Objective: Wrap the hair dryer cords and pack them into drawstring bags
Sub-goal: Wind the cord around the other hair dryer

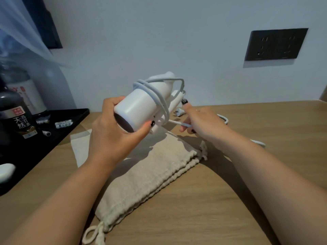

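A white hair dryer (139, 108) is held above the table, its dark rear end facing me. My left hand (113, 128) grips its barrel. Its white cord (157, 96) is looped a few times around the body. My right hand (200, 121) pinches the loose stretch of cord just right of the dryer. The rest of the cord trails across the table to the right, and the white plug (179, 112) lies behind my right hand. Beige drawstring bags (146, 174) lie stacked flat on the wooden table (230, 209) under my arms, a drawstring knot (93, 234) at the near end.
A black tray (58, 131) at the left holds dark bottles (16, 117), small white sachets and a white object at its near edge. A dark wall socket panel (276, 44) sits on the white wall at the right. A sheer curtain hangs at the upper left.
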